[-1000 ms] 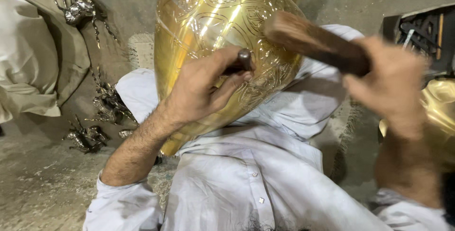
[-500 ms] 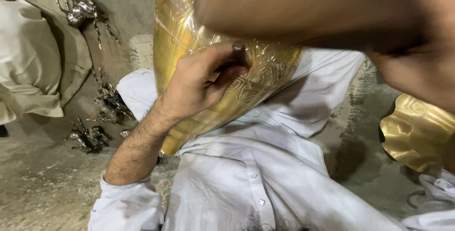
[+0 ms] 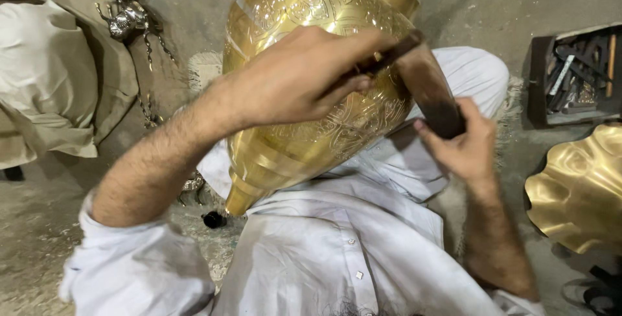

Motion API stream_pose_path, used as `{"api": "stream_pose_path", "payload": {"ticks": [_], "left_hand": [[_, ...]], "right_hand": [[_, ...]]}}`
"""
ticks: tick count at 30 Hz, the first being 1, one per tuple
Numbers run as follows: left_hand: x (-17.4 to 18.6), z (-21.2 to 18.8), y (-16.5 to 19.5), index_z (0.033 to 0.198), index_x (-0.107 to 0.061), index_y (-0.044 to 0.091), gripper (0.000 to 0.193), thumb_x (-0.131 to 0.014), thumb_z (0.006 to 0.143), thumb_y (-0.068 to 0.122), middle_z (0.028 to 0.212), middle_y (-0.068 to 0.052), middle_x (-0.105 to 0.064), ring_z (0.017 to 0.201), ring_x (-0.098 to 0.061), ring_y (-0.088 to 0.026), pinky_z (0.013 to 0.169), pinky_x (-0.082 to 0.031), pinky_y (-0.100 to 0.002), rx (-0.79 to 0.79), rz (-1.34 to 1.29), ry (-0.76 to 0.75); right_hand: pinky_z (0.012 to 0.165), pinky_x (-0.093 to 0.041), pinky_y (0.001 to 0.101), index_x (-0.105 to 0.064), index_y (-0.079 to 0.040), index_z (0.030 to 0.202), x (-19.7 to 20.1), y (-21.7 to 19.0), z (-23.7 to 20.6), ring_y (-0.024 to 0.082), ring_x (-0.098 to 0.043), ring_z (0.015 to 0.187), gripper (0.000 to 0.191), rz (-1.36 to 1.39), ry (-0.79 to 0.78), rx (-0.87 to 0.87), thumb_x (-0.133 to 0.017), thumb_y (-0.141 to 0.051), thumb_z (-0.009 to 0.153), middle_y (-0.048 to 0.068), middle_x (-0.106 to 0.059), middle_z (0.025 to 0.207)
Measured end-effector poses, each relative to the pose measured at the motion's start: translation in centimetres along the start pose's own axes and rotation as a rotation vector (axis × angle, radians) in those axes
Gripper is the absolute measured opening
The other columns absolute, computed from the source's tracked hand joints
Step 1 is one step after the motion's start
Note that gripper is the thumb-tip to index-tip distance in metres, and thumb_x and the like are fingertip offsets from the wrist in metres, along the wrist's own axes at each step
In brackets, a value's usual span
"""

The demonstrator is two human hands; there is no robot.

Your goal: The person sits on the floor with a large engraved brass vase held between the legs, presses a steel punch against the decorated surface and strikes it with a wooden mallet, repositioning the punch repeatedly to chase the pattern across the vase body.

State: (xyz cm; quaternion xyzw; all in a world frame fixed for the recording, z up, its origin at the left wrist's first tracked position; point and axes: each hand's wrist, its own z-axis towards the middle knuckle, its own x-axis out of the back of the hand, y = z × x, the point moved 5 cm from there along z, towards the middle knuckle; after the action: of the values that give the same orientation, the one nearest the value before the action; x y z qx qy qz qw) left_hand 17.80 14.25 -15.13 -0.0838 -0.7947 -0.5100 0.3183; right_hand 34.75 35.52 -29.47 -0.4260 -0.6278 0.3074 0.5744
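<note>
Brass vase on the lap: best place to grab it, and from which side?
Judging by its pose, grip the narrow plain-banded foot of the brass vase, coming from the lower left. It tapers there, lies tilted across the lap and is bare. The engraved belly is wide, and taken up by the left hand with its punch and the right hand with its mallet.

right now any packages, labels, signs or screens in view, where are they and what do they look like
No labels, signs or screens.
Open tool box: upper right on the floor, dark, rectangular, holding dark metal tools.
Cloth bundle: far left, cream, lumpy, unmarked.
</note>
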Motion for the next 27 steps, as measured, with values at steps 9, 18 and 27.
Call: {"api": "stream_pose_path", "payload": {"ticks": [9,18,27], "left_hand": [[0.8,3.1,0.4,0.129,-0.056,0.015,0.034,-0.07,0.1,0.024,0.099,-0.005,-0.079,0.089,-0.079,-0.025,0.08,-0.061,-0.046,-0.242,0.036,-0.194],[1.4,2.5,0.4,0.131,-0.055,0.013,0.038,-0.072,0.098,0.025,0.094,-0.008,-0.078,0.086,-0.078,-0.029,0.076,-0.06,-0.048,-0.27,-0.001,-0.135],[0.6,-1.6,-0.8,0.133,-0.052,0.009,0.034,-0.071,0.105,0.016,0.097,-0.009,-0.077,0.089,-0.079,-0.028,0.079,-0.063,-0.043,-0.177,-0.088,0.205]], "right_hand": [[0.086,-0.063,0.0311,-0.066,0.001,0.115,2.7,2.4,-0.2,0.016,-0.073,0.088,0.027,0.355,0.166,0.009,-0.084,-0.004,0.096,0.01,-0.073,0.098],[0.07,-0.056,0.0277,-0.064,0.005,0.113,7.0,0.5,2.6,0.018,-0.066,0.077,0.027,-0.049,0.109,0.181,-0.08,0.004,0.091,0.013,-0.068,0.095],[0.083,-0.057,0.028,-0.059,0.003,0.114,9.2,-5.8,7.4,0.016,-0.069,0.092,0.028,-0.229,-0.089,0.295,-0.081,-0.006,0.099,0.01,-0.068,0.099]]}}
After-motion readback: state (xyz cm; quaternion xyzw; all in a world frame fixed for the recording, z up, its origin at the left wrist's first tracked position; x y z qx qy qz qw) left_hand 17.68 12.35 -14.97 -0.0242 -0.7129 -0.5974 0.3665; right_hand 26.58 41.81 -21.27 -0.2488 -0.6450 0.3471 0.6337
